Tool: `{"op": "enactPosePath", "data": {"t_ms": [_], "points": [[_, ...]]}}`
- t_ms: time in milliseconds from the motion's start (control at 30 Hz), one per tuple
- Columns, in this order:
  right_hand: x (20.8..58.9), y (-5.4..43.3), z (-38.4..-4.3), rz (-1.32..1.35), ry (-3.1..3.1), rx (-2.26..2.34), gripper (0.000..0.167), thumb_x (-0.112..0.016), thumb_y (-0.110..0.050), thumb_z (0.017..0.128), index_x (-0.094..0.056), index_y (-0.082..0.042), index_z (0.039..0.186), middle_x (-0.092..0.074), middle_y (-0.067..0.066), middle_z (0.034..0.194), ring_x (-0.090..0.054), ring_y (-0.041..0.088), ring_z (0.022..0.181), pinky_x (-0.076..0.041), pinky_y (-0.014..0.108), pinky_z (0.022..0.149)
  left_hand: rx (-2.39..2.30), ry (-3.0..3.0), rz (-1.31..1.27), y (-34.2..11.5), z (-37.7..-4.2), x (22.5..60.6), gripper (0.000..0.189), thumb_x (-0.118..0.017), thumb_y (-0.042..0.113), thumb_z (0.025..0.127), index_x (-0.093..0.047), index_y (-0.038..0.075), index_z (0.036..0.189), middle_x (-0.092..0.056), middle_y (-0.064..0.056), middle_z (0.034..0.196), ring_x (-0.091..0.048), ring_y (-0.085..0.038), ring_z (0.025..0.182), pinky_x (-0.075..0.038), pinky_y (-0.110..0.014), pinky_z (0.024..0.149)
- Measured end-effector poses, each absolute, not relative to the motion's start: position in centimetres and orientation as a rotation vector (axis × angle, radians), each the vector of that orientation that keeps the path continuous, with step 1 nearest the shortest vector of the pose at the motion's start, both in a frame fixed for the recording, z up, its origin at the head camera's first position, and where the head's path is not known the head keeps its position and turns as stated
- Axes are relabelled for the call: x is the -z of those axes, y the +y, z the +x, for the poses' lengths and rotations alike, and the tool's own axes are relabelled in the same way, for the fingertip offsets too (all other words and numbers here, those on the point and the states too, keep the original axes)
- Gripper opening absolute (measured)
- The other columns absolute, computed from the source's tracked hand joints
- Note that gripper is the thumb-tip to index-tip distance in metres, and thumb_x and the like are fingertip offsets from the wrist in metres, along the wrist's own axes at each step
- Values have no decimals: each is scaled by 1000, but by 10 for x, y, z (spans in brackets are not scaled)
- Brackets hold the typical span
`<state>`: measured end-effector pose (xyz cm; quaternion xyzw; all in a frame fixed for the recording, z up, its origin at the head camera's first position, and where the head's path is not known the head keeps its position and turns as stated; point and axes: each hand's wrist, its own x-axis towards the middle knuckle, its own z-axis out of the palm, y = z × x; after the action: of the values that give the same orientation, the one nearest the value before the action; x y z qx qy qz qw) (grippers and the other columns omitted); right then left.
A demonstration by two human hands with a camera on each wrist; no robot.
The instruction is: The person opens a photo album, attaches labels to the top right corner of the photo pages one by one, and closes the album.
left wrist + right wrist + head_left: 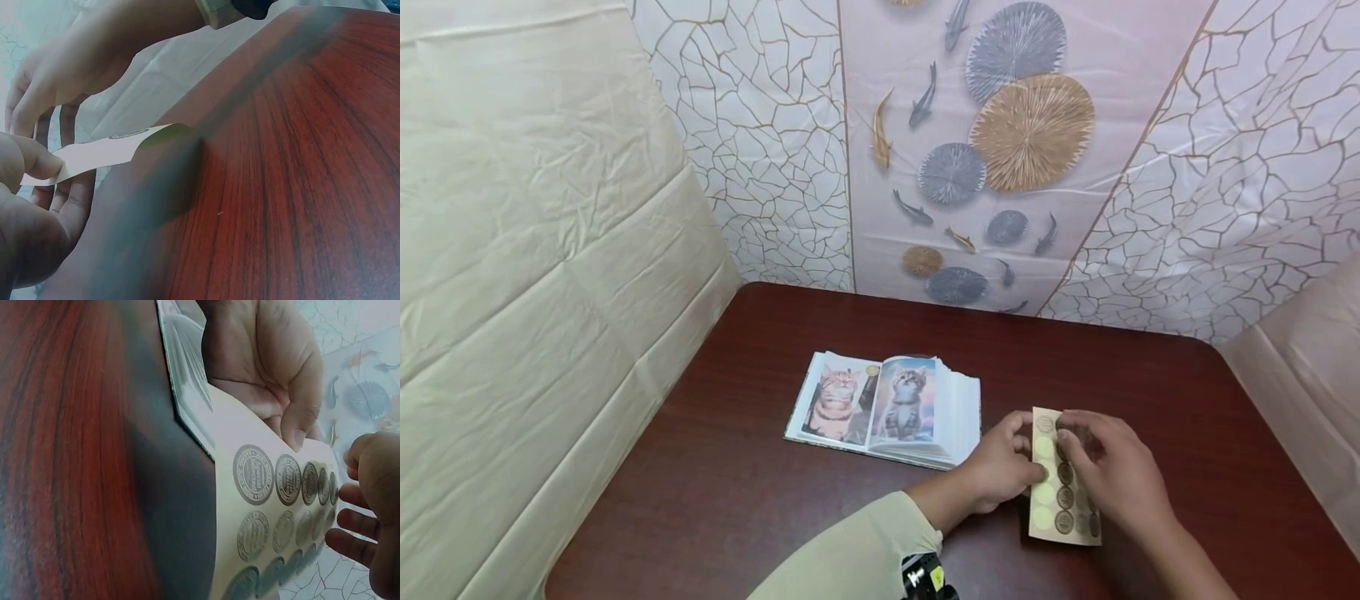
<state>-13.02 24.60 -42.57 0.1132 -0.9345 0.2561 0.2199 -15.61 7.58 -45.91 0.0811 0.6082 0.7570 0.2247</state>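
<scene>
A cream sheet of round gold stickers (1043, 517) is held up over the table, tilted. My left hand (1003, 467) pinches its left edge, thumb on the front face; in the right wrist view this thumb (301, 425) presses beside a row of printed seals. My right hand (1116, 467) is at the sheet's far right part, thumb over the stickers. In the right wrist view several of its fingers (356, 522) are bent and spread near the sheet's end; whether thumb and forefinger pinch anything is hidden.
An open album (966, 408) with cat pictures lies left of the hands, a round gold sticker (872, 370) on its left page. The dark red wooden table (715, 492) meets patterned cloth (775, 167) at the back and plain beige cloth (550, 250) on the left.
</scene>
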Motion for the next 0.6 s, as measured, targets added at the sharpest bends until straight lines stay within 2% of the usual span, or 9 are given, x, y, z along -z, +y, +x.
{"op": "enactPosePath", "data": {"t_ms": [100,233,400,600], "points": [[425,244,-132,284,-2601,-716,23,-75,-13,93,-73,-8,115,-70,15,117,-62,30,99,-49,48,73,-2070,1694,259,75,-154,457,70,-62,-20,85,-53,26,136,-64,-4,88,-67,-17,69,-58,-34,58],[424,242,-133,263,-2611,-725,24,-76,-15,93,-72,-7,115,-69,17,117,-62,33,100,-49,50,74,-2067,1715,291,74,-152,455,69,-62,-21,84,-55,24,135,-63,-2,86,-64,-14,67,-56,-30,57],[425,241,-133,262,-2596,-718,22,-77,-13,91,-73,-6,112,-70,16,113,-63,28,91,-51,41,70,-2057,1752,320,75,-150,455,67,-63,-22,82,-56,21,132,-63,0,83,-59,-10,64,-51,-23,55],[425,239,-134,248,-2565,-743,21,-80,-10,88,-75,-5,107,-72,14,108,-62,23,84,-48,24,67,-2043,1821,365,75,-149,456,67,-63,-23,81,-57,18,132,-62,3,80,-54,-7,60,-46,-21,54]]}}
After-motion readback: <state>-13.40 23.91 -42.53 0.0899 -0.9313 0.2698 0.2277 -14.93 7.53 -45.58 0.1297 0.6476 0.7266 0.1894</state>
